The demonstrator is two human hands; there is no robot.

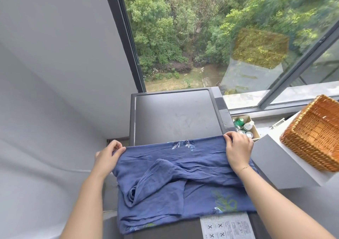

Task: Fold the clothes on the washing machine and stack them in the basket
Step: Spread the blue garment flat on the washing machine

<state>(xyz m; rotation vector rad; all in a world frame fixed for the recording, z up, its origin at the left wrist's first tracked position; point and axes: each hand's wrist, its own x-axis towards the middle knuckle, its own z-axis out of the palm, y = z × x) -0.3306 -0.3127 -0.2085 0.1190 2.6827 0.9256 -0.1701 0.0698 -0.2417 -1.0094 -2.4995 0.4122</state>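
Note:
A blue garment [176,182] with leaf embroidery lies spread across the near half of the grey washing machine top [174,117]. My left hand [108,156] pinches its far left corner, just off the machine's left edge. My right hand [238,149] grips its far right corner at the machine's right edge. A sleeve lies folded across the middle of the cloth. The woven wicker basket [315,138] stands to the right on a white surface, tilted in view, with nothing visible inside.
A small cardboard box of bottles [245,127] sits between the machine and the window sill. A grey-white cabinet [275,161] holds the basket. A grey wall stands on the left; a large window is ahead. A label [225,227] marks the machine's front.

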